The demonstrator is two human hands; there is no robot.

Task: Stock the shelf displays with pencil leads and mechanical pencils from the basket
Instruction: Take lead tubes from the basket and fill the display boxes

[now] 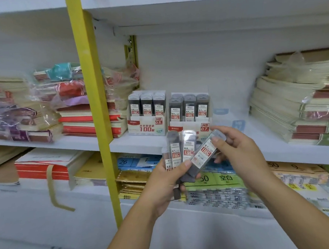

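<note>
My left hand [164,184] grips a fan of several pencil lead cases [178,152], clear plastic with dark leads and red-and-white labels. One tilted case [204,154] lies across the fan, and my right hand [236,148] pinches its top end. Both hands are in front of the middle shelf [139,143]. On that shelf stand two white display boxes: the HB 0.5 display [146,114] on the left and the HB 0.7 display [190,113] on the right, each holding upright lead cases. The basket is out of view.
A yellow upright post [93,101] runs down left of the displays. Wrapped notebook stacks [70,103] fill the shelf's left side, and cream and green notebook stacks [297,104] the right. The lower shelf holds paper packs [221,180] and red-edged books [43,170].
</note>
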